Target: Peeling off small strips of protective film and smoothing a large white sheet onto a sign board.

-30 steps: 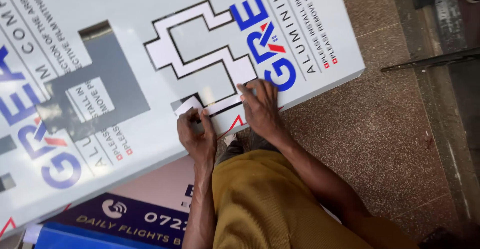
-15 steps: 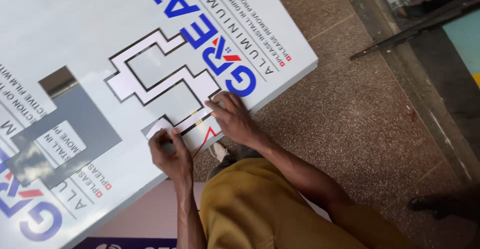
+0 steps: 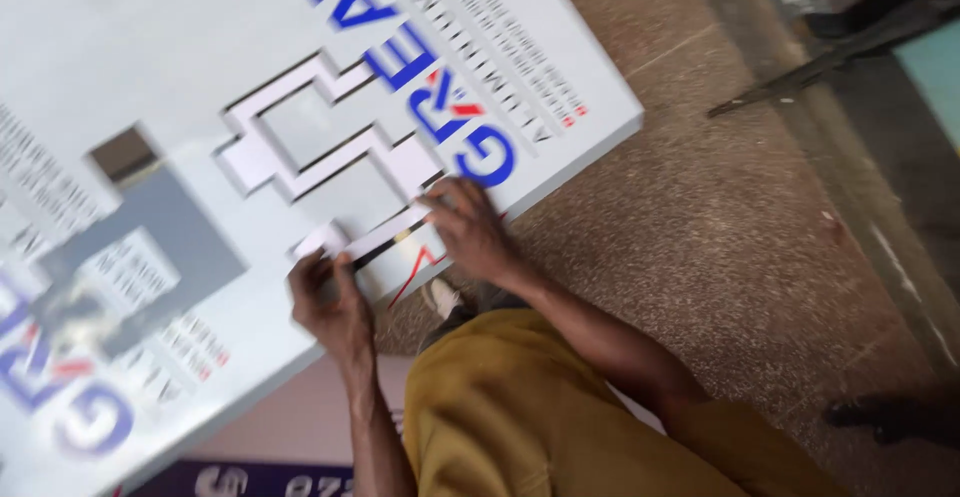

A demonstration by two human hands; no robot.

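Speckled brown stone floor (image 3: 720,237) on the right; dark metal bar (image 3: 800,77) lying near the top edge; purple printed board (image 3: 250,479) below.

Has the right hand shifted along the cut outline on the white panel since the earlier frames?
No. The right hand presses the white panel at the same lower end of the cut outline, beside the blue lettering; only the camera view has swung.

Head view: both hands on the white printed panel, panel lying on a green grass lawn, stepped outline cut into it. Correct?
Not quite. The head view shows the white printed panel over a speckled brown stone floor, not grass. The rest holds: left hand and right hand are on the panel by the stepped outline.
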